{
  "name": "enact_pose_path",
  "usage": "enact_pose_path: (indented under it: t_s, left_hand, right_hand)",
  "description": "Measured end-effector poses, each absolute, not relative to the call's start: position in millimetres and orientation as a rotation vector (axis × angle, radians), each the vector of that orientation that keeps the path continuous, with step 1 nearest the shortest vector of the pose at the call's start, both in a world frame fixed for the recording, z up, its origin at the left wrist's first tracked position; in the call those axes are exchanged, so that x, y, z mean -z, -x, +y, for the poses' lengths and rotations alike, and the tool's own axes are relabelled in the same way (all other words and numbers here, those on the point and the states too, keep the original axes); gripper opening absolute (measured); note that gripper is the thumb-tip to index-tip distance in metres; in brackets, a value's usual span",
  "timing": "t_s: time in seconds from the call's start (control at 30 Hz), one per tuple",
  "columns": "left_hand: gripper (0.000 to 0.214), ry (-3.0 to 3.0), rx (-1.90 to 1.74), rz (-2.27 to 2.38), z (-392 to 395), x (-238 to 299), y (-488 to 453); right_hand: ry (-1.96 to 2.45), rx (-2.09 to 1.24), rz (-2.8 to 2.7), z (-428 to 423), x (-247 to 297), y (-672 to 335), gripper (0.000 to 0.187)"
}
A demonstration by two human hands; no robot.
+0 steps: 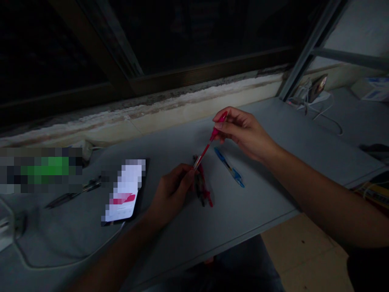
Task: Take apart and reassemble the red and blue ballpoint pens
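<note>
A red pen [204,155] with a clear barrel slants between my two hands above the desk. My left hand [173,190] is closed on its lower end. My right hand [240,129] pinches the red upper part between thumb and fingers; whether that part is loose from the barrel I cannot tell. Just beneath the pen, beside my left hand, several dark and red pens [200,188] lie close together, partly hidden by that hand. A blue pen [229,166] lies on the desk below my right hand.
Left of my hands lies a lit phone [126,190] with a cable [82,258] running from it. Farther left is a dark pen [73,194] near a blurred-out green item [45,168]. Window ledge [182,97] behind the grey desk [249,211]; metal post [304,61] at right.
</note>
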State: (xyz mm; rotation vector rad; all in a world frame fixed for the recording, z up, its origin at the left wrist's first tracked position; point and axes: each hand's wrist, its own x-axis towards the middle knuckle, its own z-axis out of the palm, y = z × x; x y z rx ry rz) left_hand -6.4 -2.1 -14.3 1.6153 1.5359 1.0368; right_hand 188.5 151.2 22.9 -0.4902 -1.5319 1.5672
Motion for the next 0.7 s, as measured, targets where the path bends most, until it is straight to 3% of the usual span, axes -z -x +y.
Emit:
enact_pose_path:
  t_s: [0.43,0.7]
  left_hand:
    - [0.031,-1.657,-1.020,1.601,-3.6,15.8,7.5]
    - [0.026,-1.672,-1.086,1.651,-3.5,14.4,4.5]
  right_hand:
    - [0.496,-1.694,-1.807,148.7,-13.9,-184.1,0.035]
    - [0.808,-1.374,-2.233,146.8,-21.0,-193.1,0.054]
